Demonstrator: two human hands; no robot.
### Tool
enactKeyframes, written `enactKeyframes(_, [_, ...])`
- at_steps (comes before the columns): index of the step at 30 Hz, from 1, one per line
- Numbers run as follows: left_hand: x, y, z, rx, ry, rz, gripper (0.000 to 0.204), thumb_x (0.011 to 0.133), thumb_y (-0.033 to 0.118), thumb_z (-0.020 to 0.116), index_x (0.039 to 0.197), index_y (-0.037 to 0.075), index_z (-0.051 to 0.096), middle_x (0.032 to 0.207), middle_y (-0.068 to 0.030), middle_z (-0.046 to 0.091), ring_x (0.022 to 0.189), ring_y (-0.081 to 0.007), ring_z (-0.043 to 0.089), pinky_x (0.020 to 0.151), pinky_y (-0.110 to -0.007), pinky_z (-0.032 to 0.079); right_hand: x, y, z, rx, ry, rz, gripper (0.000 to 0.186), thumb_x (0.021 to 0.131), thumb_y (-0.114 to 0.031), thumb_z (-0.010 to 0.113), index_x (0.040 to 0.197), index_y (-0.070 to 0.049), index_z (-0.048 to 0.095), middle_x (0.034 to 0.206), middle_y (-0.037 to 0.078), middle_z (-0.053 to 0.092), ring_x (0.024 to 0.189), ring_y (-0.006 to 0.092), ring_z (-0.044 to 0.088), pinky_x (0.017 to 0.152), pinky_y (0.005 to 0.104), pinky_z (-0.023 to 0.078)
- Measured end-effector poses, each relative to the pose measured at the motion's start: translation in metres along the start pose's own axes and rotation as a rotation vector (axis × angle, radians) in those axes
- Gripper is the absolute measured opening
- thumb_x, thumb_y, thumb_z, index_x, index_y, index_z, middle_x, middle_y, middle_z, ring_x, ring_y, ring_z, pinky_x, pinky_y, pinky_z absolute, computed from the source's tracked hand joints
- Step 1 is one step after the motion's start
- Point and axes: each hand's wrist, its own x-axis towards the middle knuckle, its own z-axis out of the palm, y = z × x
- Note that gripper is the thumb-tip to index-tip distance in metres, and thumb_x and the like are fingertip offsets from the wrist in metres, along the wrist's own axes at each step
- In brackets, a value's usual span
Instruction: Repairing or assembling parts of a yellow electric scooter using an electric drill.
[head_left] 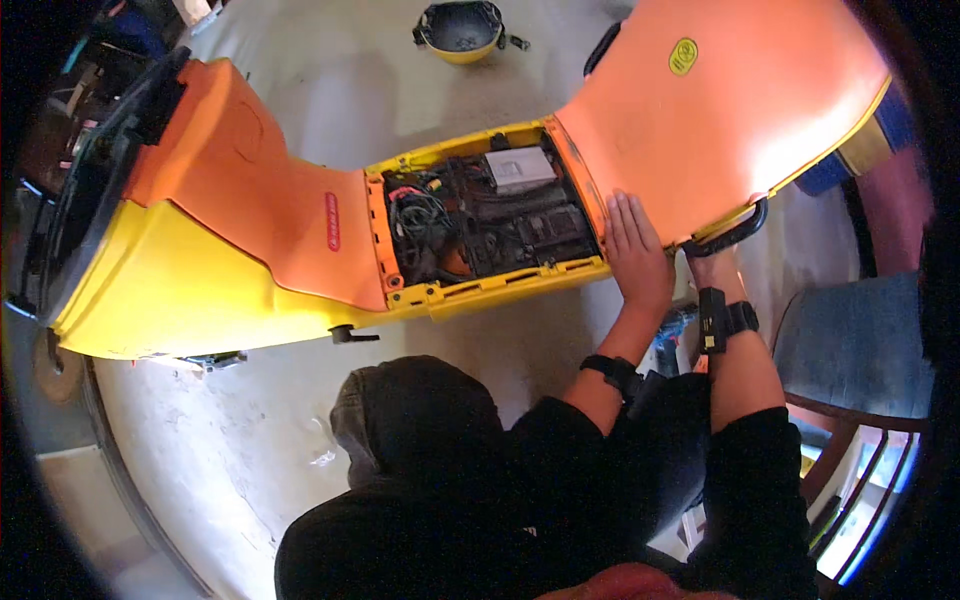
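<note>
A yellow and orange vehicle body (200, 280) stretches across the view. In its middle an uncovered compartment (412, 296) shows tangled cables (420, 215), black parts and a silver box (522, 168). My left hand (638, 258) lies with straight fingers on the lower edge of the large orange panel (690, 120), right of the compartment. Close beside it, my right hand (712, 266) reaches up under that panel by a black grab handle (735, 232). The panel and handle hide its fingers, so I cannot see what they touch. Both wrists wear black straps.
Beyond the vehicle, a yellow helmet (460, 35) rests upside down on the pale floor (340, 75). A black peg (352, 335) juts from the vehicle's near side. At the right stands a blue-grey drum-shaped object (850, 345). Dark clutter fills the far left.
</note>
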Motion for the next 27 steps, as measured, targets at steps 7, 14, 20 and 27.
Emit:
enactKeyframes(7, [0.0,0.005,-0.005,-0.007,-0.046,-0.061,0.085,0.075,0.008,0.066,0.147,-0.012,0.025,0.155,-0.0288,0.026,0.147,-0.0412,0.021,0.119,-0.049,0.016,-0.007,-0.002,-0.008,0.113,-0.027,0.088,0.032,0.076,-0.036,0.073,0.093,-0.013,0.057,0.084,0.002,0.052,0.074,0.0207,0.051,0.066,0.035,0.045])
enactKeyframes(14, [-0.001,0.006,0.002,-0.026,-0.08,-0.009,0.095,0.075,0.027,0.076,0.147,-0.009,0.025,0.157,-0.0273,0.024,0.147,-0.0407,0.022,0.116,-0.052,0.02,-0.004,0.006,-0.012,0.431,-0.02,0.284,0.033,0.076,-0.037,0.073,0.093,-0.014,0.057,0.083,0.002,0.052,0.074,0.0204,0.051,0.066,0.0345,0.045])
enactKeyframes(20, [0.004,0.004,0.015,0.163,0.031,0.03,0.093,0.08,0.037,0.071,0.148,-0.009,0.026,0.156,-0.0258,0.027,0.146,-0.0402,0.025,0.116,-0.051,0.023,0.02,-0.06,-0.006,1.235,0.22,0.672,0.034,0.076,-0.038,0.074,0.093,-0.015,0.057,0.083,0.002,0.052,0.074,0.0201,0.05,0.065,0.0339,0.044])
enactKeyframes(27, [-0.006,-0.003,0.009,0.034,-0.002,0.08,0.093,0.082,0.032,0.068,0.147,-0.014,0.02,0.156,-0.0324,0.022,0.146,-0.0455,0.02,0.118,-0.054,0.015,0.025,-0.085,-0.01,1.504,0.288,0.702,0.036,0.075,-0.042,0.077,0.094,-0.018,0.057,0.079,0.001,0.05,0.07,0.0172,0.049,0.062,0.0318,0.042])
